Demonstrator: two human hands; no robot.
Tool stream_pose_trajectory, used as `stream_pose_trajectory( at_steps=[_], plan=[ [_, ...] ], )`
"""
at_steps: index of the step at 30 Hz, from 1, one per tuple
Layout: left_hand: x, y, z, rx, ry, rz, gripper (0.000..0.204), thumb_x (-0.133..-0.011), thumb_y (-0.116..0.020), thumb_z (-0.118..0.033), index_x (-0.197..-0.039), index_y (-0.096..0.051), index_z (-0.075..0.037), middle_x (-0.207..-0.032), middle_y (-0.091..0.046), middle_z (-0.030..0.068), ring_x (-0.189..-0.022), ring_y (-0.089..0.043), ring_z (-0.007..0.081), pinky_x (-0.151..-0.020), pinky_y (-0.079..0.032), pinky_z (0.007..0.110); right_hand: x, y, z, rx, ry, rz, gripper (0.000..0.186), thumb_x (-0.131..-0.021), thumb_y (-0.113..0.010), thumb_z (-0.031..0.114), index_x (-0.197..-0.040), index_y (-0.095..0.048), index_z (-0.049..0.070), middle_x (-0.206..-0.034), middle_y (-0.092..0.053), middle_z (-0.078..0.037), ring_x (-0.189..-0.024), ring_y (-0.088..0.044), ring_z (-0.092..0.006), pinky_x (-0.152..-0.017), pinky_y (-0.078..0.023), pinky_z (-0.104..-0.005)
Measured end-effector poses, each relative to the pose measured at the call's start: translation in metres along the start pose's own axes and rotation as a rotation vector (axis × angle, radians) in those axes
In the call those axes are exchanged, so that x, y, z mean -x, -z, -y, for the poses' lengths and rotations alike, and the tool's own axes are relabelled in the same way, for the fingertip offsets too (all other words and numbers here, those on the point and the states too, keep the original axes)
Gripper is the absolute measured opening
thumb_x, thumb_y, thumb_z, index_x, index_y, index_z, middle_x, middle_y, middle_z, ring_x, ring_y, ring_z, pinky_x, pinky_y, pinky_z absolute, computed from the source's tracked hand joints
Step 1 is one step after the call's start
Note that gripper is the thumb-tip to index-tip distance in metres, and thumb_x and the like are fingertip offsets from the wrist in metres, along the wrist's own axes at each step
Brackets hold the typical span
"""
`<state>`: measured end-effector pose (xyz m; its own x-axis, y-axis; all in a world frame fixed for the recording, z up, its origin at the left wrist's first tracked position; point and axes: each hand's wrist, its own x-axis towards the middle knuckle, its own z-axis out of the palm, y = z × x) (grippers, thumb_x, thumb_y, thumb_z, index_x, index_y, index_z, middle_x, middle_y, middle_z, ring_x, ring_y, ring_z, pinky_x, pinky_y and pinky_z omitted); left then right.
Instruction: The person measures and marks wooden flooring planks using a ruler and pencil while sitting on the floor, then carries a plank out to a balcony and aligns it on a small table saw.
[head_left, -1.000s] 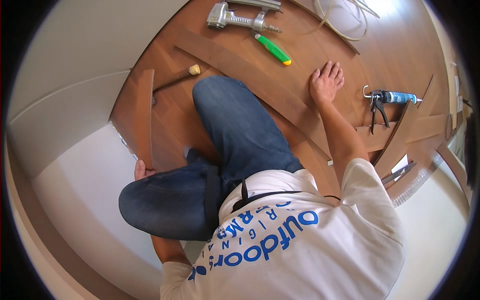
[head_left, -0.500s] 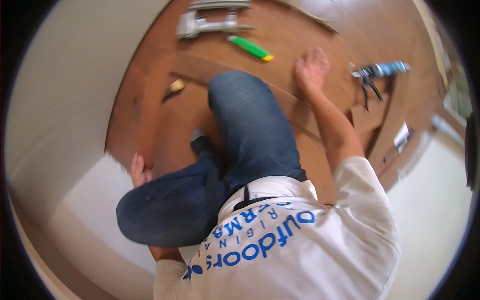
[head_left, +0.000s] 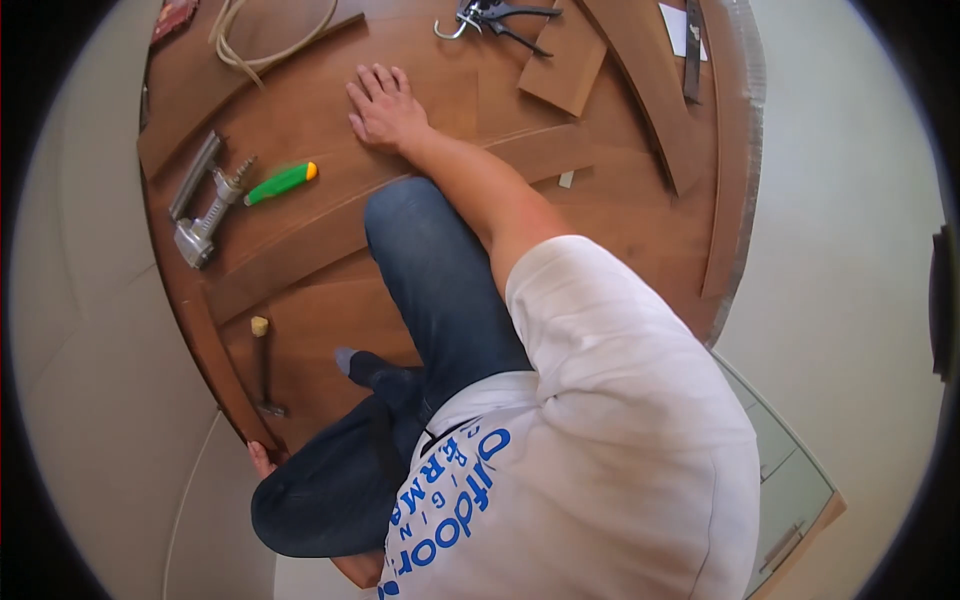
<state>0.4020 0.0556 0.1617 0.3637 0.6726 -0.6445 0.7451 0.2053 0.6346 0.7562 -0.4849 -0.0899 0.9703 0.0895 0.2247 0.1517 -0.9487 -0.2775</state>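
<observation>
My right hand (head_left: pixel 385 112) lies palm down on the brown wooden floor (head_left: pixel 435 95), fingers spread and holding nothing. At lower left, my left hand (head_left: pixel 261 458) grips the near end of a narrow wooden plank (head_left: pixel 222 370), partly hidden by my knee. Beside that plank lies a hammer (head_left: pixel 261 355) with a pale-tipped handle. A silver air nailer (head_left: pixel 200 230) and a green-and-yellow-handled tool (head_left: pixel 275 184) lie left of my right forearm, near a long loose board (head_left: pixel 310 230).
A pale hose (head_left: pixel 280 65) lies at upper left, a caulking gun (head_left: pixel 500 22) at the top. Loose boards (head_left: pixel 560 75) and a dark flat strip (head_left: pixel 692 65) lie at right. White walls (head_left: pixel 820 200) border the floor, with a glazed panel (head_left: pixel 770 460) at lower right.
The view has swung round, so the floor and tools appear turned and shifted left. My right hand still rests flat beside the green tool; my left stays on the plank's end.
</observation>
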Motion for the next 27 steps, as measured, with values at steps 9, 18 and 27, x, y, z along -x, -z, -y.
stream_pose_trajectory(
  at_steps=[9, 18, 27],
  plan=[
    [0.02, -0.024, -0.009, 0.136, -0.071, 0.052, 0.071, -0.099, -0.067, -0.052, -0.155, -0.046, -0.013, -0.156, -0.048, 0.0058, -0.139, -0.048, 0.0264, -0.119, -0.038, 0.045, -0.008, 0.009, 0.003, -0.087, -0.02, 0.035, 0.061, -0.098, -0.056, 0.043, -0.15, -0.052, 0.012, -0.164, -0.038, -0.018, -0.153, -0.031, -0.0364, -0.126, -0.018, -0.0557],
    [0.051, -0.081, -0.052, 0.291, -0.142, 0.255, 0.064, -0.102, -0.065, -0.045, -0.154, -0.047, -0.012, -0.151, -0.054, 0.008, -0.134, -0.053, 0.0264, -0.116, -0.041, 0.044, -0.011, 0.022, -0.013, -0.19, -0.032, 0.325, 0.074, -0.096, -0.061, 0.048, -0.159, -0.04, 0.014, -0.172, -0.023, -0.016, -0.16, -0.017, -0.0347, -0.128, -0.011, -0.0539],
    [0.041, -0.143, -0.088, 0.361, -0.315, 0.604, 0.051, -0.107, -0.06, -0.032, -0.15, -0.049, -0.007, -0.148, -0.057, 0.0116, -0.133, -0.055, 0.0264, -0.113, -0.043, 0.043, 0.042, 0.099, -0.064, -0.286, -0.246, -0.14, 0.058, -0.087, -0.064, 0.02, -0.143, -0.054, 0.008, -0.157, -0.04, -0.025, -0.147, -0.036, -0.0425, -0.121, -0.031, -0.055]
  ],
)
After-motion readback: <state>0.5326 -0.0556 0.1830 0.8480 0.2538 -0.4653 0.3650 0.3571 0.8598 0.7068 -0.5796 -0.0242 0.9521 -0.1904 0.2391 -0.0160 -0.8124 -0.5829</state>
